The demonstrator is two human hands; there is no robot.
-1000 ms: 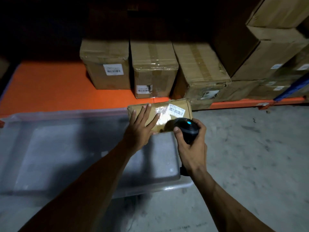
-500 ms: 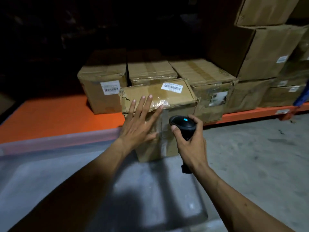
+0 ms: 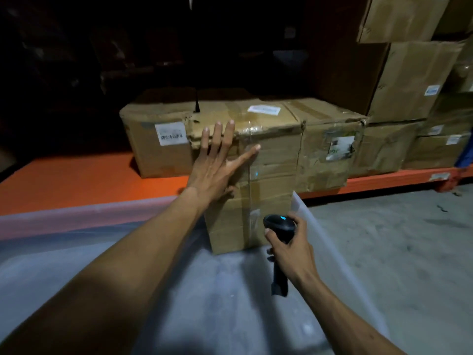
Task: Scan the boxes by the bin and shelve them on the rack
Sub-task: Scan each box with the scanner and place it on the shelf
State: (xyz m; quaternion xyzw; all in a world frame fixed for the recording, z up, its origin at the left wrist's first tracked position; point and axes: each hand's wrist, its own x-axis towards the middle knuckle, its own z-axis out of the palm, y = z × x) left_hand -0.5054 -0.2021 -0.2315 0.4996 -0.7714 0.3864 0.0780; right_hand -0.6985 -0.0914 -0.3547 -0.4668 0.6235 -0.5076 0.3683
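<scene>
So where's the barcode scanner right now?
In the head view, the barcode scanner is gripped in the right hand, low and right of centre, just in front of the tall cardboard box that the left hand presses flat.

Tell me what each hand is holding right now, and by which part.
The right hand has a closed grip on the black scanner, around its handle just below the head. The left hand grips nothing: it lies flat and open against the cardboard box.

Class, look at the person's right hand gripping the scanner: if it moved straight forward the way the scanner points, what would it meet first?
Most likely the front face of the tall cardboard box just ahead of the right hand and scanner, though the gap's depth is unclear.
</scene>
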